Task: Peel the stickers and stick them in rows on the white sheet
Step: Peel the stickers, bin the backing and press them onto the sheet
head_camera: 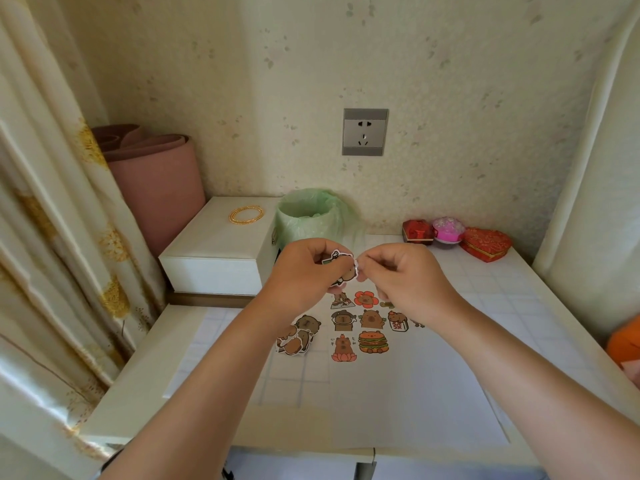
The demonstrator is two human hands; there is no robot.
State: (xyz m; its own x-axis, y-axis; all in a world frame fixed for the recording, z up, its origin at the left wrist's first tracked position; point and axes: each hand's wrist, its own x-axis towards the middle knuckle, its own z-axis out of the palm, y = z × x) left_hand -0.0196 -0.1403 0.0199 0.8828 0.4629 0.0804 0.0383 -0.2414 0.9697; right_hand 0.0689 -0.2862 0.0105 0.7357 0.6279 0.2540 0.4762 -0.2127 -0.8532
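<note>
One sticker (341,268) was held up in the air between both hands, above the far edge of the white sheet (398,403). The left hand (304,268) gripped it from nine o'clock, fingers curled round its left side with the back of the hand towards the camera. The right hand (401,271) came in from three o'clock, thumb and forefinger pinching the sticker's right edge where a white lip stood out, the other fingers curled loosely. Both forearms reached in from six o'clock and met at the sticker.

On the sheet, nine stuck stickers (373,342) could be counted in three rows, though the right wrist covered the three o'clock ends of the upper two rows, so there may have been more. At nine o'clock of those rows lay one loose pile of stickers (298,336), perhaps three or four overlapping.

On the table (485,289), at twelve o'clock of the hands, stood one bin with a green bag (311,216). At ten o'clock sat one white box (221,244) with a gold bangle (246,214) on its lid. At two o'clock were three small items in a row: a red box (417,230), a pink container (448,230) and a red heart-shaped box (486,247).
</note>
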